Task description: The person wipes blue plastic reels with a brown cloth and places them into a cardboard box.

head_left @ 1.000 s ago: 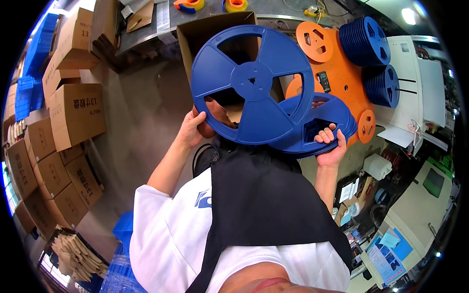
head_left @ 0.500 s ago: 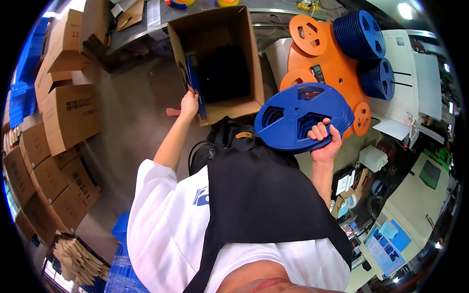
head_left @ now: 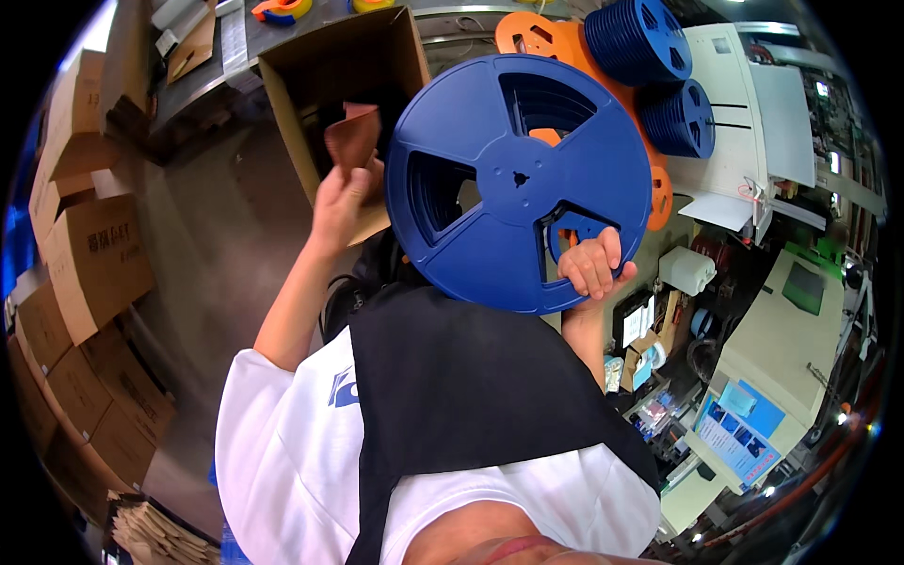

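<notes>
Open box: an open brown cardboard box [head_left: 325,66], its mouth facing up; the inside is dark, its contents hard to make out.
Blue reel: a large round blue plastic reel [head_left: 518,200] with three cut-out windows and a small central hole; it stands out to the right of the open box, overlapping its right side in view; the rims of more blue reels show through the windows.
Right hand: the right hand [head_left: 593,266], well to the right of the open box, grips the reel, its fingers curled over the outer rim beside the lower-right window.
Left hand: the left hand [head_left: 341,202], at the near side of the open box, is closed around a reddish-brown floppy piece [head_left: 353,141]; this is blurred, its material unclear; whether the hand touches the box, I cannot tell.
Orange board: a flat orange board [head_left: 610,87], to the right of the open box and partly hidden by the reel; two upright dark-blue ribbed reel stacks [head_left: 680,118] stand at its right side.
Counter: a grey metal-edged counter [head_left: 330,21], just beyond the open box; rolls of coloured tape [head_left: 282,9] lie on it.
Cartons: closed brown cardboard cartons [head_left: 99,268], piled well to the left of the open box.
</notes>
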A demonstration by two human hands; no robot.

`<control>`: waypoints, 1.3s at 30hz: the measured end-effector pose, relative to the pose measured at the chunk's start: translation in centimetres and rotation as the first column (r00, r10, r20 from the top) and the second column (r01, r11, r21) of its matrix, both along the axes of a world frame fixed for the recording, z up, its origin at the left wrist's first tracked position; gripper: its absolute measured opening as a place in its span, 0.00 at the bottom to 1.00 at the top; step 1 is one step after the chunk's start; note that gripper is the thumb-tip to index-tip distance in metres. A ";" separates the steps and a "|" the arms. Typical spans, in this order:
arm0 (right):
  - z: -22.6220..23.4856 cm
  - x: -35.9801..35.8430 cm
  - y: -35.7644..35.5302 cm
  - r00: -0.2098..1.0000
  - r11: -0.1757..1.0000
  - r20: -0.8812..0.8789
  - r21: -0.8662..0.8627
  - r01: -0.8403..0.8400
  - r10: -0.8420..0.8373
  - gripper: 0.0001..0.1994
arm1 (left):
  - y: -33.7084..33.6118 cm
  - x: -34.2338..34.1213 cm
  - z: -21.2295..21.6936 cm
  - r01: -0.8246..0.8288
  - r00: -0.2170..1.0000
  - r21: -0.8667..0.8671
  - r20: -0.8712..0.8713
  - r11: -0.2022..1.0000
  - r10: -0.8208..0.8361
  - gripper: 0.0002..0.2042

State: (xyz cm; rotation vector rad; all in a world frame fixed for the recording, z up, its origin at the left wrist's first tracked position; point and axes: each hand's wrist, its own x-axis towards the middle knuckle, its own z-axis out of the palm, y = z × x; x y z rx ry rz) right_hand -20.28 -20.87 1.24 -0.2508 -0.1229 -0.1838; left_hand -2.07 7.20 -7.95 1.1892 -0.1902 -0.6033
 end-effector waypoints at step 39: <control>1.5 0.6 2.5 0.977 0.960 -0.106 -0.193 -0.205 0.187 0.14 | -7.3 -3.0 3.2 0.385 0.368 0.370 0.778 0.845 -0.509 0.31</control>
